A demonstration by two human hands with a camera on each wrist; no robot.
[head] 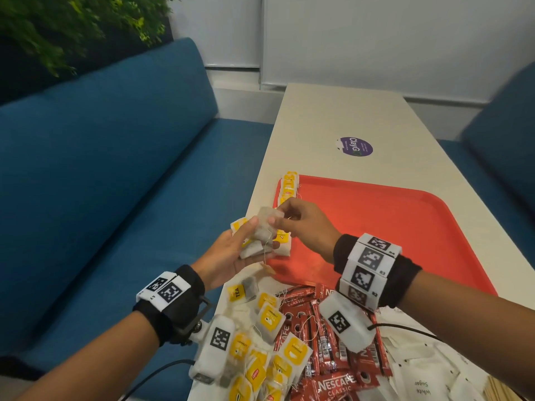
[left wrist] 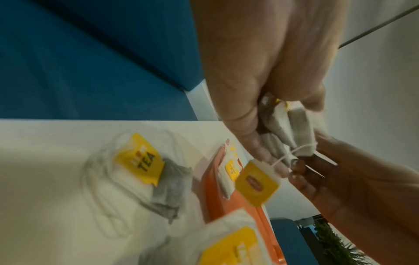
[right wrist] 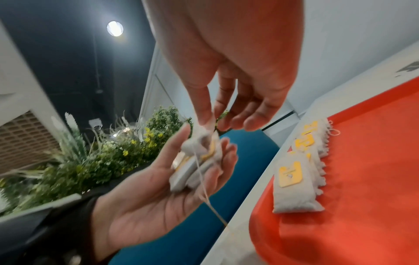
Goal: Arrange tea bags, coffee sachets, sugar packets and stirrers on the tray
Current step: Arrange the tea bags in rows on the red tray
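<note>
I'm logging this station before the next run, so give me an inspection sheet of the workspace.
Surface: white table, purple sticker on it.
Job's things: red tray holds a row of tea bags along its left edge; loose tea bags, coffee sachets, sugar packets and stirrers lie piled in front of it.
Clutter: nothing seen.
Grippers: left hand holds a bunch of tea bags; right hand pinches one.
Cables: black wrist-camera leads.
Surroundings: blue benches, plants.
</note>
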